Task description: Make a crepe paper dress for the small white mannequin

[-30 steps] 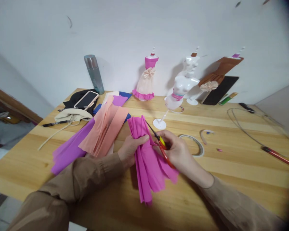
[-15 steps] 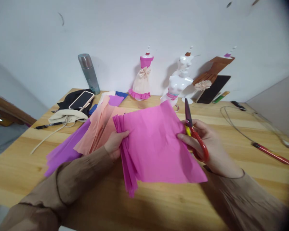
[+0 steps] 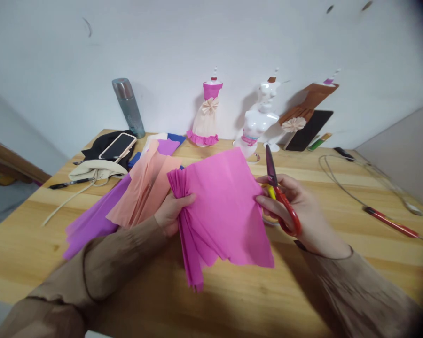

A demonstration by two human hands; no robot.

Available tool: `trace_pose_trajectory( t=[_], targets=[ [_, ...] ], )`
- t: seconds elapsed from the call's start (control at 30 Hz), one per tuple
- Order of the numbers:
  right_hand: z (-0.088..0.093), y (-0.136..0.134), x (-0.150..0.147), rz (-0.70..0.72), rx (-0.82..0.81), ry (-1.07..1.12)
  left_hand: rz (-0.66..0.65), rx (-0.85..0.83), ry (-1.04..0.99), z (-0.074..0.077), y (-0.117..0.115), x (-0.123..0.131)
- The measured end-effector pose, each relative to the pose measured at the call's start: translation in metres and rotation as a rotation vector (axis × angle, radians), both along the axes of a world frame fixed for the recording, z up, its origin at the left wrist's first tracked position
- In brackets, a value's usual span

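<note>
Pink sheet (image 3: 225, 206) up, spread between your two hands!
Your left hand (image 3: 174, 209) pinches its gathered folds between thumb and fingers; your right hand (image 3: 299, 206) grips the scissors (image 3: 279, 195), blades pointing up, while thumb and fingertips nip the sheet's right edge. The sheet hangs above the table (image 3: 239, 305), right of the peach cloth (image 3: 148, 188), the white mannequin (image 3: 259, 122) behind. Markings on the bottle (image 3: 129, 108) and the red tool (image 3: 391, 222) are too blurred to read.

Mannequins (image 3: 259, 123) block behind pink sheet (image 3: 225, 206); near side open.
</note>
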State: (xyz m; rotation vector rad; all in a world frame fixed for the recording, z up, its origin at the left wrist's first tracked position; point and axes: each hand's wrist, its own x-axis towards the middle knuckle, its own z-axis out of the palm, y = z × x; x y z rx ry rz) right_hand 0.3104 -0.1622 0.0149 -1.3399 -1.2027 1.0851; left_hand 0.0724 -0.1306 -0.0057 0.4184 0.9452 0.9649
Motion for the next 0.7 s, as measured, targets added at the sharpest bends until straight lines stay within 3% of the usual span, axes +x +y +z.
trace_pose_trajectory(
  t=[0.2, 0.47, 0.7],
  targets=[
    [0.002, 0.001, 0.000, -0.015, -0.022, 0.013, 0.034, 0.037, -0.030, -0.009, -0.003, 0.004],
    [0.008, 0.002, 0.008, -0.085, 0.044, -0.036, -0.029, 0.015, -0.098, -0.012, -0.004, 0.003],
    [0.001, 0.003, 0.002, 0.009, -0.017, -0.033, 0.041, -0.004, -0.072, -0.010, -0.006, 0.008]
  ],
)
